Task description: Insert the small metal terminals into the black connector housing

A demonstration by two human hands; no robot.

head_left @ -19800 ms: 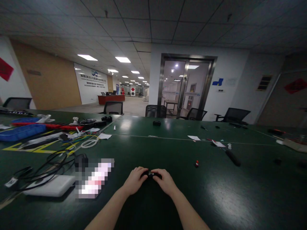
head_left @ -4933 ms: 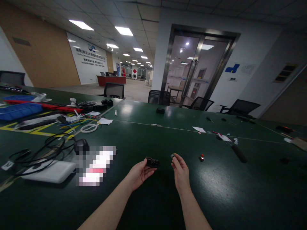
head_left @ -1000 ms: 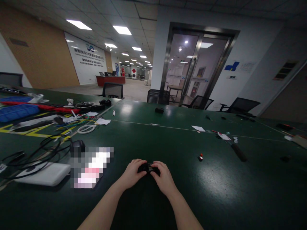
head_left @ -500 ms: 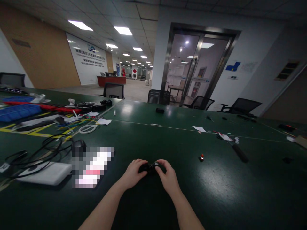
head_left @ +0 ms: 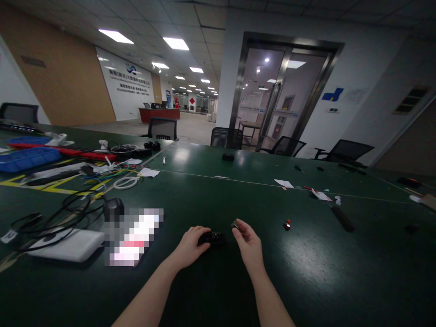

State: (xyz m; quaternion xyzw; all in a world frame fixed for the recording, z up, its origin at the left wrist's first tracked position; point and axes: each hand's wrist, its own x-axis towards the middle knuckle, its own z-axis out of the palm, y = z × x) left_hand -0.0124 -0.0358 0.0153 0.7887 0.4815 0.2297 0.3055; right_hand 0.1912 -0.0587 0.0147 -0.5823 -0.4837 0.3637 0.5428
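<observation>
My left hand (head_left: 195, 247) is closed around one end of a small black case-like object (head_left: 215, 237) on the green tabletop. Its right end sticks out past my fingertips, with small pale details on its upper face. To the right, my right hand (head_left: 248, 240) pinches a small shiny piece (head_left: 235, 225), dark and silvery, between thumb and fingertips. It is held apart from the black object; its exact kind is too small to tell. Farther right, a small orange and silver piece (head_left: 288, 224) lies on the table.
Left of my hands lies a blurred-out phone-like slab (head_left: 134, 238), beside a white box (head_left: 66, 245) with black cables over it. Blue trays (head_left: 30, 158) and tangled wires are at the far left. A dark-handled tool (head_left: 342, 218) and papers (head_left: 284, 183) lie to the right.
My right hand has moved off the black object, up and to the right, carrying the small shiny piece. My left hand stays on the black object.
</observation>
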